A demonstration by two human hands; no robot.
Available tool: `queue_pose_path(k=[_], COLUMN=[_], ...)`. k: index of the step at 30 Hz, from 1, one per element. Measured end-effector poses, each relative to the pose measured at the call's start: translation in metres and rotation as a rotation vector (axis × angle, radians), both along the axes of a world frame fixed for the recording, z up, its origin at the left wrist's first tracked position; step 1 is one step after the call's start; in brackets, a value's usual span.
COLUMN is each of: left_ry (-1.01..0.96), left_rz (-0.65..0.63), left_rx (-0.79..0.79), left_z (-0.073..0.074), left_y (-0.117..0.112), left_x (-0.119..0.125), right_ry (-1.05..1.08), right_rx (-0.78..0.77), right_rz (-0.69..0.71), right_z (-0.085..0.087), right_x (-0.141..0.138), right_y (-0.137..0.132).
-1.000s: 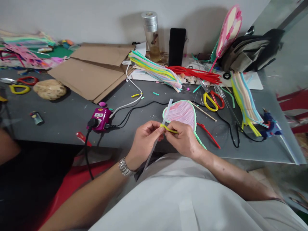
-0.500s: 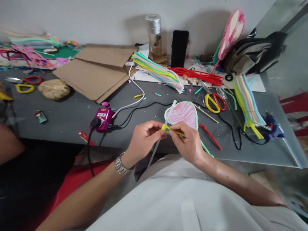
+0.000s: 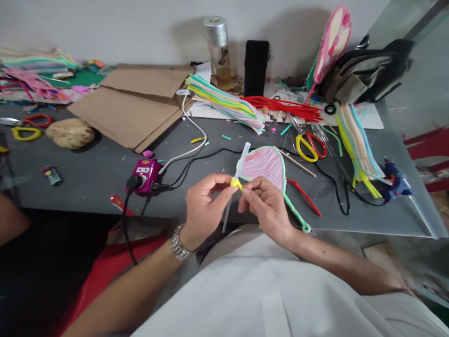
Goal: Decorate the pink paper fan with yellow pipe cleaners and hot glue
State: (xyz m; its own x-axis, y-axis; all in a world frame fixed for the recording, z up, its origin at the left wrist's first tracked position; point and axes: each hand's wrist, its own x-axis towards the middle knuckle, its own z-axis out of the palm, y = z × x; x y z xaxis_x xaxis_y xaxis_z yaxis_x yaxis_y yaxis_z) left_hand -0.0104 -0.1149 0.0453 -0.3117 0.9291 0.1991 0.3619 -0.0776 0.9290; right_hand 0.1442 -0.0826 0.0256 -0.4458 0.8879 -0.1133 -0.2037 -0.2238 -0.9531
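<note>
My left hand (image 3: 207, 208), with a metal watch at the wrist, pinches a translucent glue stick (image 3: 242, 161) that slants up and away. A yellow pipe cleaner (image 3: 235, 183) is wound around the stick at my fingertips. Thumb and fingers of my right hand (image 3: 265, 206) are closed on the pipe cleaner beside the stick; most of its length is hidden by the hand. Just beyond, a pink-and-lilac fan shape (image 3: 268, 164) with a mint-green edge and looped handle lies on the table. A red pipe cleaner (image 3: 306, 199) lies to its right.
A purple power adapter (image 3: 144, 174) with cords sits left of my hands. Scissors (image 3: 310, 146), a blue glue gun (image 3: 396, 182) and pipe-cleaner bundles (image 3: 359, 145) lie right. Behind stand folded cardboard (image 3: 129, 112), a bottle (image 3: 219, 56) and a phone (image 3: 257, 68). Another person's arm (image 3: 12, 219) is at left.
The yellow pipe cleaner's free end, which stretched right across my right fingers, now bends down toward me at the stick. My right hand has turned slightly. The whole view has shifted a little.
</note>
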Motion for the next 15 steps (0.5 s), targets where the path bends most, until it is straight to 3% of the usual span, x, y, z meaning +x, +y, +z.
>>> queue_pose_path(k=[3, 6, 10, 15], left_ry=[0.019, 0.041, 0.087, 0.050], left_rz=[-0.002, -0.005, -0.014, -0.042], left_rx=[0.010, 0.018, 0.031, 0.011], left_z=[0.000, 0.001, 0.005, 0.010], left_y=[0.000, -0.001, -0.002, -0.004], left_x=[-0.001, -0.003, -0.005, -0.003], right_ry=[0.168, 0.253, 0.283, 0.257], right_rx=[-0.376, -0.551, -0.591, -0.498], right_rz=[0.150, 0.253, 0.276, 0.146], right_z=[0.005, 0.008, 0.009, 0.011], right_x=[-0.004, -0.004, -0.003, -0.007], right_y=[0.008, 0.015, 0.018, 0.018])
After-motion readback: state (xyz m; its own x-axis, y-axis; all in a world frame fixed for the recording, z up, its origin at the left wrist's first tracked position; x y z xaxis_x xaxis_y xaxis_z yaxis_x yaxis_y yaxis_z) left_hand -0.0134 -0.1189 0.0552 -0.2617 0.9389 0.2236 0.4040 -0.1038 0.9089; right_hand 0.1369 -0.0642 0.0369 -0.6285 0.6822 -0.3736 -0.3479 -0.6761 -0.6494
